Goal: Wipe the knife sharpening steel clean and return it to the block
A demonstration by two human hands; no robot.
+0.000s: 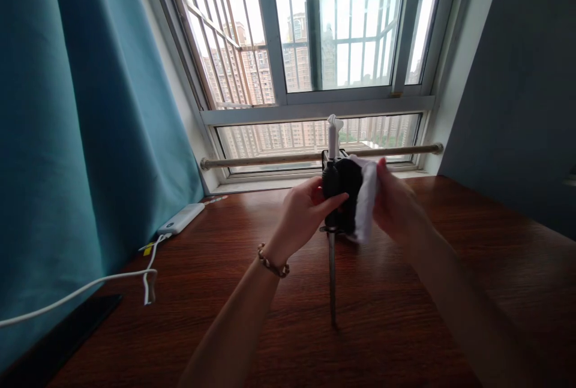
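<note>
A black device (347, 187) with a rounded body stands upright on a thin metal leg (332, 280) on the wooden table; its exact kind is unclear. My left hand (306, 214) grips its left side, with the thumb stretched across the front. A white cloth (366, 199), slightly blurred, hangs from the fingers of my right hand (393, 202) and lies against the device's right side. Above the black body, a narrow white piece (332, 139) sticks up. Part of the device's right side is hidden behind the cloth.
The brown wooden table (252, 316) reaches back to a barred window (355, 94) with a horizontal rail (270, 160). At the left are a white power strip or power bank (182, 218), a white cable (81, 289), a dark flat object (67, 337) and a blue curtain (40, 136).
</note>
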